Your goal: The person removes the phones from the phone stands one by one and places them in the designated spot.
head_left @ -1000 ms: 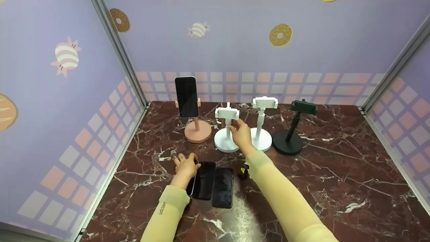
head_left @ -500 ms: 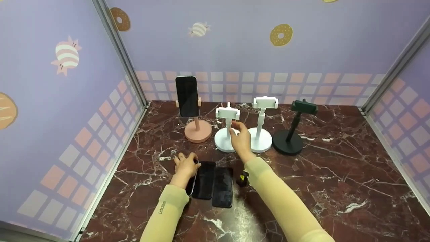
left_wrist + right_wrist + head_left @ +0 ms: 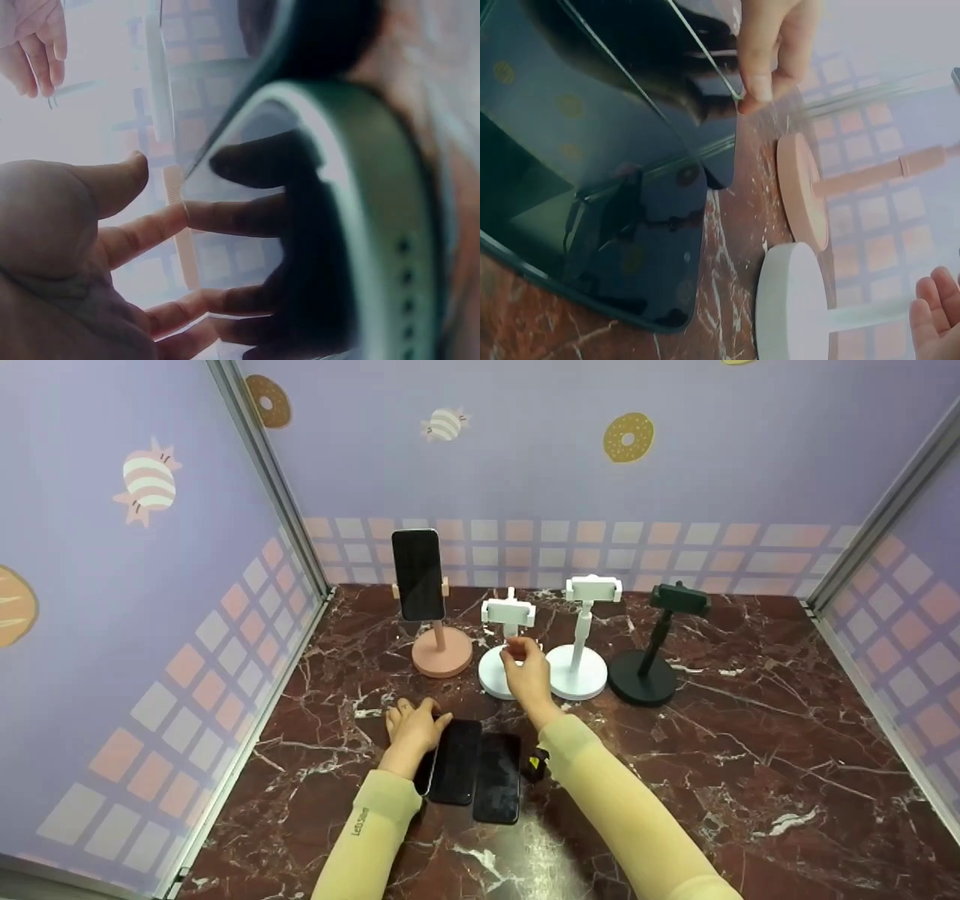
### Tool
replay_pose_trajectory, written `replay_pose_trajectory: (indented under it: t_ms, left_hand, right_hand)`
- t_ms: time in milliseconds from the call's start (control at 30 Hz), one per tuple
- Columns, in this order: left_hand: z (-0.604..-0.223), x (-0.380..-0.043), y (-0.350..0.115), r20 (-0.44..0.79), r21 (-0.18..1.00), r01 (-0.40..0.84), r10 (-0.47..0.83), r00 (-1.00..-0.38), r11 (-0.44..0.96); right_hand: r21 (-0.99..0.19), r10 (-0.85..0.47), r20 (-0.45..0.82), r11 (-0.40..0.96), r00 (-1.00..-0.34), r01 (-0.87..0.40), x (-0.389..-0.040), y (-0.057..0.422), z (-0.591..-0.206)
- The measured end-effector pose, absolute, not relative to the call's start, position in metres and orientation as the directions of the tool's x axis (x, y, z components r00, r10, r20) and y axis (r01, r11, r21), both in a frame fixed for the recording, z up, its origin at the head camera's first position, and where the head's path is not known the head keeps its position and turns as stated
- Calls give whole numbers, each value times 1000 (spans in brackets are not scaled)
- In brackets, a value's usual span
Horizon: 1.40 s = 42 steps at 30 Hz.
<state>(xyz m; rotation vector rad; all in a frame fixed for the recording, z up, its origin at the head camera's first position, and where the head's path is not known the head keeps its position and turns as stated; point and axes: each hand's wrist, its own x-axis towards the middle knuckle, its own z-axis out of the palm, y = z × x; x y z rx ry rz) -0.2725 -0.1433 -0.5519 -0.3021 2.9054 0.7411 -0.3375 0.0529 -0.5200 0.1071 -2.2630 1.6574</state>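
Note:
My left hand [image 3: 411, 729] rests over the leftmost phone [image 3: 426, 776], fingers spread, its fingertips at the phone's top end. In the left wrist view the thumb stands off from the glossy dark surface while the fingers [image 3: 142, 236] touch it and are mirrored there. Two more black phones, the middle one [image 3: 456, 765] and the right one [image 3: 497, 780], lie face up beside it. My right hand [image 3: 528, 671] hovers in front of the shorter white phone stand [image 3: 508, 613], holding nothing. Its fingers [image 3: 937, 296] are loosely bent, just off the post. That stand's clamp is bare.
A pink stand [image 3: 442, 652] at the back left holds an upright phone [image 3: 418, 575]. Right of my right hand are a taller white stand [image 3: 592, 589] and a black stand [image 3: 643, 679], both with bare clamps. Patterned side and back panels [image 3: 525, 465] enclose the marble table [image 3: 712, 780].
My right hand has come away from the white stand's post, slightly toward me and left. The left thumb has lifted a little; the phones and stands have stayed put.

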Motion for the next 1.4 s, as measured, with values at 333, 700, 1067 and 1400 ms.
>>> replay_pose_trajectory:
  t_ms: [333,700,1067,1400]
  left_hand:
    - [-535,-284,-148,10,660,-155,-215,-977,735]
    - [-504,-312,-152,218,937,66,-425,-879,342]
    - [-480,-334,-156,183,977,103,-490,-852,185]
    - [-459,-356,-153,199,980,186,-505,-840,77]
  right_hand:
    - [-902,95,316,339,-944,-268,-335,41,-511]
    - [-894,4,341,312,-940,-323,-331,27,-492]
    - [-915,-132,304,234,-943,-328,-333,9,-469]
    - [-912,-264,261,249,-928,-327,-333,-11,-448]
